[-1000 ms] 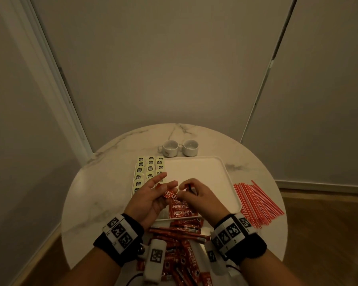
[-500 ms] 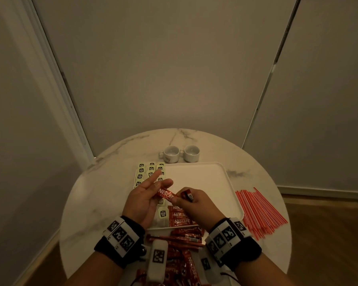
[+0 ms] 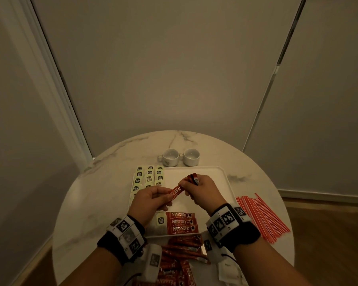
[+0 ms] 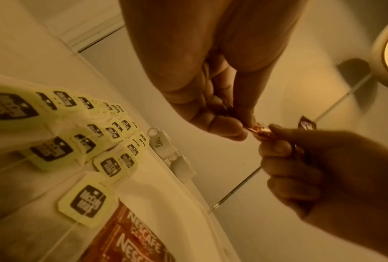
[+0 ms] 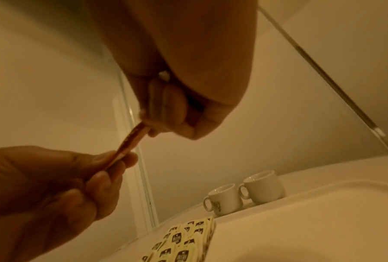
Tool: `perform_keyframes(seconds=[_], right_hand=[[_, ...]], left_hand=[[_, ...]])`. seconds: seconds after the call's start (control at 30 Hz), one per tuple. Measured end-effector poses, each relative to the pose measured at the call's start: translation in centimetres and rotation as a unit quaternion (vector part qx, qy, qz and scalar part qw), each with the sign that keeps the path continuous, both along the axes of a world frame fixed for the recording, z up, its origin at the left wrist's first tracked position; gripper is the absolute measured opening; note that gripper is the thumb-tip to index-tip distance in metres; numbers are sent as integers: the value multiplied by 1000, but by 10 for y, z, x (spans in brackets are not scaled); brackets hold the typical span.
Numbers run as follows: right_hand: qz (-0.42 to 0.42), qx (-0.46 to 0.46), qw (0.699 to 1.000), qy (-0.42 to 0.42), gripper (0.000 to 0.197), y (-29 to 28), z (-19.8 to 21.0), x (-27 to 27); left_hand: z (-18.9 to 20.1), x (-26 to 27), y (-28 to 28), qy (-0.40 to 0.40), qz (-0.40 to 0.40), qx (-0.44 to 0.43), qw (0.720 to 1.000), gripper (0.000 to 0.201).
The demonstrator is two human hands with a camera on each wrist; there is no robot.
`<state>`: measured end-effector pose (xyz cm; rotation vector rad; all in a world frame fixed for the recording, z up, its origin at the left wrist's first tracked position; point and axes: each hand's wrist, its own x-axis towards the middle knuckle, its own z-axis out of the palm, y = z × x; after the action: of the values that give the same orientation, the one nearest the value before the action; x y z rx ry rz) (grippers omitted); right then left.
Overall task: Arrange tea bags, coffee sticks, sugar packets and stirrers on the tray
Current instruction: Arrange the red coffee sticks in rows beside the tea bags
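Note:
Both hands hold one red coffee stick (image 3: 177, 191) in the air above the white tray (image 3: 207, 174). My left hand (image 3: 153, 200) pinches its lower left end. My right hand (image 3: 198, 187) grips the upper right end, and the stick's dark tip (image 3: 194, 178) pokes past the fingers. Three coffee sticks (image 3: 182, 222) lie stacked flat in the tray's near part. Rows of pale yellow tea bags (image 3: 148, 178) fill the tray's left side. In the left wrist view the coffee stick (image 4: 261, 132) spans between both hands; in the right wrist view it (image 5: 130, 140) does too.
A pile of loose coffee sticks (image 3: 182, 256) lies on the round marble table (image 3: 87, 213) at the near edge. Red stirrers (image 3: 260, 215) are spread right of the tray. Two white cups (image 3: 181, 156) stand behind the tray. White packets (image 3: 229, 271) lie near the right wrist.
Both hands have lifted the coffee stick higher and further over the tray, uncovering the three sticks lying below. My left fingers, earlier stretched out, now pinch the stick's end.

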<state>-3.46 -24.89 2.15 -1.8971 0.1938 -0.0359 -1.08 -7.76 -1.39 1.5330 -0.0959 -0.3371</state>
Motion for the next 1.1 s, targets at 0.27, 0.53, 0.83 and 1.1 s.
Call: perform_keyframes(seconds=[0.27, 0.53, 0.83, 1.1], right_hand=[[-2, -99, 995, -15, 24, 1, 0, 22], [37, -56, 998, -12, 20, 5, 0, 28], [-36, 175, 980, 90, 20, -9, -26, 27], [187, -275, 943, 22, 25, -18, -29, 39]], left_hand=[[0, 0, -12, 5, -19, 5, 1000, 12], [10, 9, -26, -5, 17, 9, 1000, 16], [-10, 12, -15, 43, 22, -1, 999, 11], [-17, 19, -5, -80, -89, 197, 973, 14]])
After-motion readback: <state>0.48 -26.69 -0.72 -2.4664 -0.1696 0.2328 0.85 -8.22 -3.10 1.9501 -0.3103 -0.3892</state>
